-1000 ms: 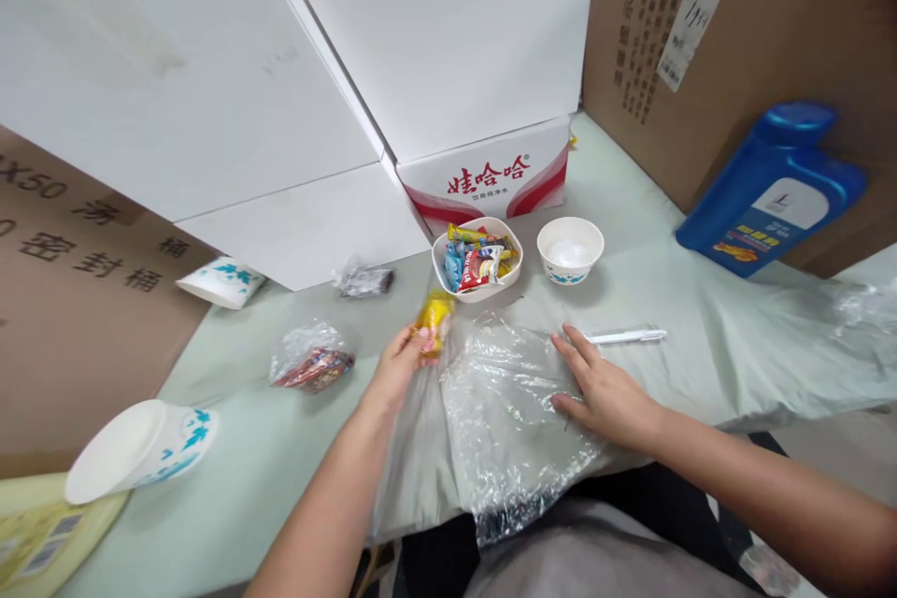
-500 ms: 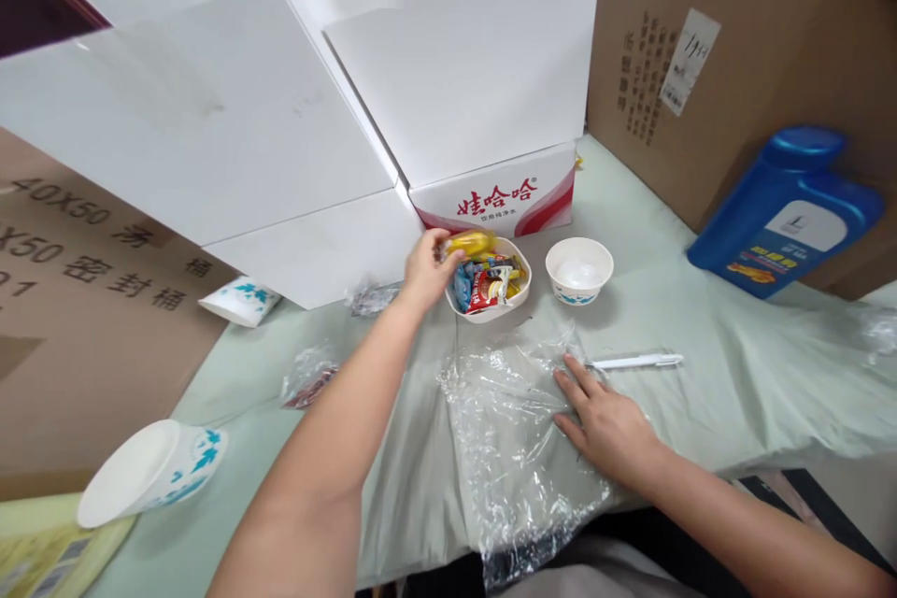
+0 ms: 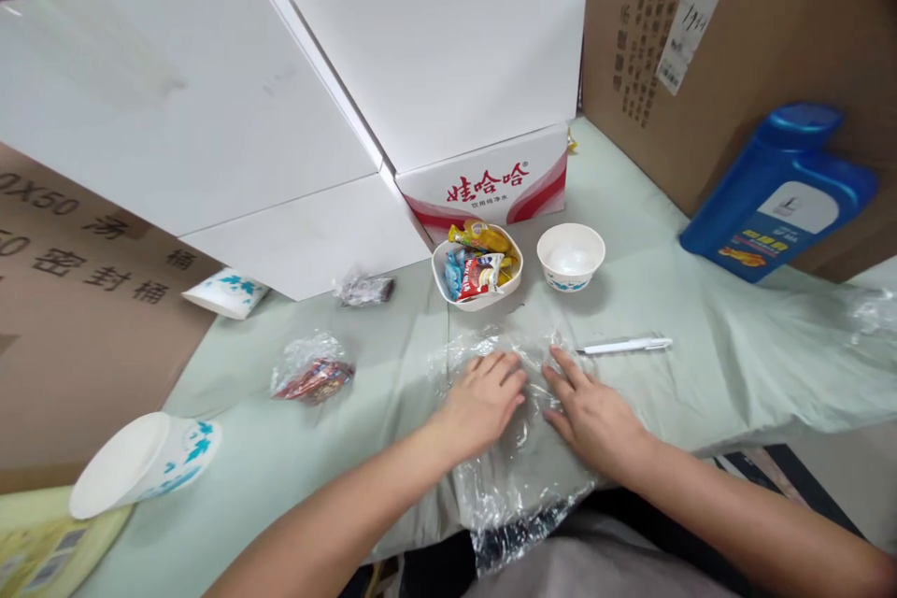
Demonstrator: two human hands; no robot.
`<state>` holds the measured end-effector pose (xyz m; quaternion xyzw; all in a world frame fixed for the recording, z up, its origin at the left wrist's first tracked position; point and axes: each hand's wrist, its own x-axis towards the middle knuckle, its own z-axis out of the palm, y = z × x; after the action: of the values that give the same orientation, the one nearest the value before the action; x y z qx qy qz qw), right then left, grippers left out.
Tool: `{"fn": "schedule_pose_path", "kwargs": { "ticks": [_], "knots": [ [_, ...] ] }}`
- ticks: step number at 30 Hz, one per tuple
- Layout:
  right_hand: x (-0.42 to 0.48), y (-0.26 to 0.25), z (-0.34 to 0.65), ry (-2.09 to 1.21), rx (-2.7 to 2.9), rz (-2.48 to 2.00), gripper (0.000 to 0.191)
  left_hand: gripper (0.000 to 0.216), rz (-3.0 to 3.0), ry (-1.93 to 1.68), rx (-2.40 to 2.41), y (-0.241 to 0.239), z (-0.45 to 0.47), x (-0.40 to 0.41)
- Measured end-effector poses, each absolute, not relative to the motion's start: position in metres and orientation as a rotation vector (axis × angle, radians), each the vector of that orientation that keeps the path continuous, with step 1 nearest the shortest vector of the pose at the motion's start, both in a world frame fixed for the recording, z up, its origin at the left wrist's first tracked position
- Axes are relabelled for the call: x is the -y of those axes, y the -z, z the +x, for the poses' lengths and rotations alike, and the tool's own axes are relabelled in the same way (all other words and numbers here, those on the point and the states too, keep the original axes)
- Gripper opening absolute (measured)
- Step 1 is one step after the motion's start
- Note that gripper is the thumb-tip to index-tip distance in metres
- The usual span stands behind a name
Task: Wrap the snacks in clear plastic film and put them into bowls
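A clear plastic bag lies spread on the pale green cloth, its lower end hanging over the front edge. My left hand rests on the bag's left part, fingers stretched out and holding nothing. On its right part lies my right hand, fingers spread flat. Just beyond the hands stands a white bowl with several wrapped snacks in it. A yellow packet is on top, beside a red packet and a blue packet. A white pen lies right of the bag.
A paper bowl holding something clear stands right of the snack bowl. Bagged red items and another small clear bag lie left. A tipped paper bowl, white boxes, brown cartons and a blue bottle surround the area.
My left hand has let go of the yellow packet in the snack bowl and come back toward me onto the plastic bag. My right hand stays on the bag. The view has shifted slightly.
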<state>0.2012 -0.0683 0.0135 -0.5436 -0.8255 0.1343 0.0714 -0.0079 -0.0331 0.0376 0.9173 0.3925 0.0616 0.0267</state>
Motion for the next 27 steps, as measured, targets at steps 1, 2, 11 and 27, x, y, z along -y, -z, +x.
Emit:
{"fn": "schedule_pose_path", "kwargs": {
  "ticks": [1, 2, 11, 27],
  "knots": [
    [0.069, -0.015, 0.204, -0.379, 2.463, -1.582, 0.046, 0.030, 2.801, -0.143, -1.326, -0.028, -0.015, 0.035],
    [0.069, -0.016, 0.208, -0.332, 2.431, -1.535, 0.042, 0.035, 2.764, -0.115, -1.423, -0.020, -0.023, 0.033],
    [0.032, -0.001, 0.289, 0.231, 2.285, -1.657, 0.036, 0.058, 2.732, -0.072, -1.476, -0.001, -0.060, 0.009],
    [0.030, -0.008, 0.351, 0.263, 2.114, -1.656, 0.034, 0.022, 2.763, -0.442, -0.946, -0.011, -0.037, 0.133]
  ]
}}
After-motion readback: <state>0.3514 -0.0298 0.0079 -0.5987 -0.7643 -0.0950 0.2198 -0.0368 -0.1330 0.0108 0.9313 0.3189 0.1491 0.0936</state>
